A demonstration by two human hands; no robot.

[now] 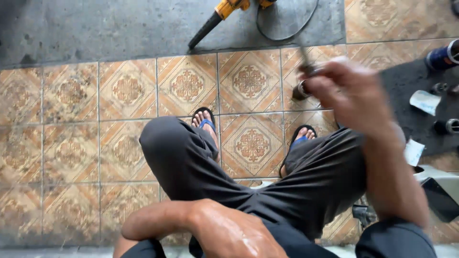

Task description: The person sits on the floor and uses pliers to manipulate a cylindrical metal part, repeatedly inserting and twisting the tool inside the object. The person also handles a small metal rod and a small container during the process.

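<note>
My right hand point(351, 93) is raised over my right knee and blurred by motion. Its fingers are closed around a thin dark tool point(306, 59) that sticks up past the fingertips. A small dark cylindrical part point(300, 91) shows just left of the fingers; whether the hand holds it or it lies on the floor is unclear. My left hand point(232, 234), shiny with grease, rests low against my lap, its fingers hidden. I sit with dark trousers point(191, 162) and blue-strapped sandals point(205, 122) on patterned tiles.
A yellow power tool point(224, 9) with a black nozzle and looped black cable point(287, 33) lies on grey concrete at the top. At right a dark mat point(406, 81) carries a blue and silver cylinder point(442, 55), small metal parts and white paper slips point(424, 101).
</note>
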